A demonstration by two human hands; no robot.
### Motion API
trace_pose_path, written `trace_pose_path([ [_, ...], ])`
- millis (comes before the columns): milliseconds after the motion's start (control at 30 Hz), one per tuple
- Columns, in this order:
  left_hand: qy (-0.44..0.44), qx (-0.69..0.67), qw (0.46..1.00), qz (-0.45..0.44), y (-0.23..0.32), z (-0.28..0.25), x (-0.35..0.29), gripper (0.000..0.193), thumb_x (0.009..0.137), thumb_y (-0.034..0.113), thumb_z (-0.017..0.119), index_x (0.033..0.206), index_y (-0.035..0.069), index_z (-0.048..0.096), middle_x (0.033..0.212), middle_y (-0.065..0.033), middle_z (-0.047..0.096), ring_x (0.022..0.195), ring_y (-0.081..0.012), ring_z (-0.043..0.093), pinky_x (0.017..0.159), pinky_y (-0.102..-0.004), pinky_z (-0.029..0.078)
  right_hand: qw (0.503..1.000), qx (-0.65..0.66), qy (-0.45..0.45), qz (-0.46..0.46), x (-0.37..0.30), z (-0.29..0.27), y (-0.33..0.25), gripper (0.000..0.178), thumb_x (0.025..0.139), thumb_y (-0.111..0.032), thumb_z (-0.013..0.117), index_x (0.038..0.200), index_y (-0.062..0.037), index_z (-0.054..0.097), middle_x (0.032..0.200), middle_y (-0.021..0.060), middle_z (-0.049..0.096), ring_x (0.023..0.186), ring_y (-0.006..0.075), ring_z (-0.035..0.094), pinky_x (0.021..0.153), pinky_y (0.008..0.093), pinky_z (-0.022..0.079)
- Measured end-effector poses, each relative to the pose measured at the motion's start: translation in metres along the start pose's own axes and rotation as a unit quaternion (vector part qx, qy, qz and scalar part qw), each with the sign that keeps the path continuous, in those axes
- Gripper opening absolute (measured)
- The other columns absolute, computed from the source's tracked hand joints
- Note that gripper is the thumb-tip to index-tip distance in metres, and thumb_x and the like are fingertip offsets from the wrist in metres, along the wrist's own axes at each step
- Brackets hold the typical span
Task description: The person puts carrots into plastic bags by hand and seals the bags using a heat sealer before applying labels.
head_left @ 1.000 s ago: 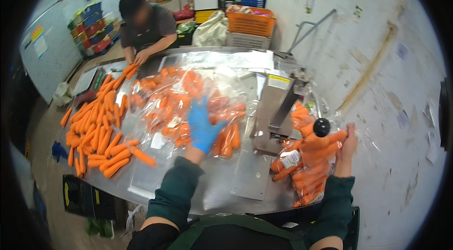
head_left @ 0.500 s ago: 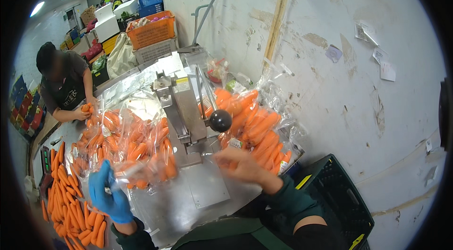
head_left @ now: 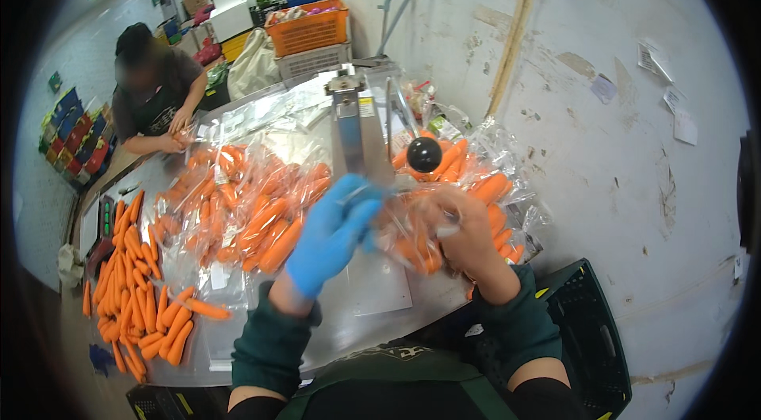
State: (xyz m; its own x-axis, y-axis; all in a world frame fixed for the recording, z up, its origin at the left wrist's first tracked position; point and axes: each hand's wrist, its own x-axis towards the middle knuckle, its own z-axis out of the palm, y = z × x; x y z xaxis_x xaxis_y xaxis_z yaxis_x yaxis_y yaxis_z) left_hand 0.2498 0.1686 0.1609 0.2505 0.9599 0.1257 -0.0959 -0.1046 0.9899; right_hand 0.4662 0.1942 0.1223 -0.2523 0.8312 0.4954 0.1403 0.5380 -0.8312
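A clear plastic bag of carrots [head_left: 418, 252] hangs in front of me, blurred by motion. My bare right hand [head_left: 469, 233] is closed on its right side. At the bag's left edge, my blue-gloved left hand [head_left: 329, 237] has its fingers curled round the clear plastic; the fingertips are smeared. Just beyond both hands stands a metal bench device [head_left: 349, 130] with a lever ending in a black ball knob [head_left: 424, 154]. Bagged carrots [head_left: 269, 222] lie heaped left of the device, and more bagged carrots [head_left: 491, 190] are piled to its right.
Loose carrots [head_left: 131, 285] cover the table's left end beside a scale with a green display [head_left: 105, 218]. Across the table a co-worker [head_left: 158, 95] handles carrots. A dark green crate [head_left: 587, 333] stands at my right, against the white wall [head_left: 634, 222].
My left hand has moved right from the left heap to the front of the device. My right hand has lifted a bag of carrots from near the right pile. The view has shifted.
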Motion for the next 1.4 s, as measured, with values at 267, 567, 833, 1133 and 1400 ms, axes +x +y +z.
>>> trace_pose_path([
  [267, 0.224, 0.037, 0.973, 0.041, -0.047, -0.031, 0.029, 0.024, 0.083, 0.001, 0.073, 0.104, 0.000, 0.062, 0.086, -0.0050, 0.067, 0.072, -0.0097, 0.063, 0.061, -0.0224, 0.050, 0.970, 0.218, 0.000, 0.110, 0.048, 0.004, -0.025, 0.036, 0.095, -0.019, 0.063, 0.124, 0.0000, 0.058, 0.094, 0.0083, 0.067, 0.088, 0.0177, 0.069, 0.072, 0.0269, 0.056],
  [567, 0.287, -0.142, 0.944, 0.085, -0.098, -0.042, 0.007, 0.014, 0.085, 0.005, 0.074, 0.096, 0.003, 0.065, 0.082, -0.0036, 0.068, 0.066, -0.0083, 0.061, 0.057, -0.0199, 0.046, 0.953, -0.019, -0.303, 0.017, -0.076, 0.001, 0.024, 0.011, 0.086, -0.017, 0.066, 0.086, -0.0059, 0.064, 0.072, 0.0096, 0.062, 0.068, 0.0187, 0.065, 0.064, 0.0326, 0.050],
  [833, 0.143, 0.058, 0.987, 0.033, -0.021, 0.017, 0.009, 0.023, 0.083, 0.004, 0.074, 0.104, 0.002, 0.066, 0.095, -0.0070, 0.070, 0.086, -0.0124, 0.066, 0.075, -0.0273, 0.054, 0.995, -0.042, -0.074, 0.053, -0.058, 0.014, 0.010, 0.022, 0.083, -0.009, 0.073, 0.102, -0.0027, 0.064, 0.081, 0.0057, 0.064, 0.067, 0.0172, 0.062, 0.061, 0.0305, 0.049],
  [1133, 0.246, 0.214, 0.926, 0.193, -0.053, -0.022, 0.000, 0.045, 0.081, 0.014, 0.078, 0.123, 0.007, 0.063, 0.116, -0.0140, 0.066, 0.097, -0.0269, 0.068, 0.092, -0.0386, 0.052, 0.923, -0.151, 0.190, 0.300, -0.080, -0.119, 0.141, 0.020, 0.094, -0.017, 0.063, 0.103, 0.0012, 0.066, 0.095, 0.0113, 0.065, 0.088, 0.0213, 0.062, 0.079, 0.0343, 0.049],
  [1400, 0.349, 0.482, 0.801, 0.062, -0.250, -0.165, 0.056, 0.032, 0.086, 0.024, 0.072, 0.108, 0.000, 0.068, 0.116, -0.0176, 0.065, 0.105, -0.0318, 0.064, 0.091, -0.0417, 0.050, 0.827, -0.397, 0.396, -0.049, -0.048, -0.084, 0.063, 0.039, 0.089, -0.009, 0.063, 0.126, 0.0020, 0.056, 0.116, 0.0192, 0.061, 0.103, 0.0307, 0.059, 0.091, 0.0408, 0.046],
])
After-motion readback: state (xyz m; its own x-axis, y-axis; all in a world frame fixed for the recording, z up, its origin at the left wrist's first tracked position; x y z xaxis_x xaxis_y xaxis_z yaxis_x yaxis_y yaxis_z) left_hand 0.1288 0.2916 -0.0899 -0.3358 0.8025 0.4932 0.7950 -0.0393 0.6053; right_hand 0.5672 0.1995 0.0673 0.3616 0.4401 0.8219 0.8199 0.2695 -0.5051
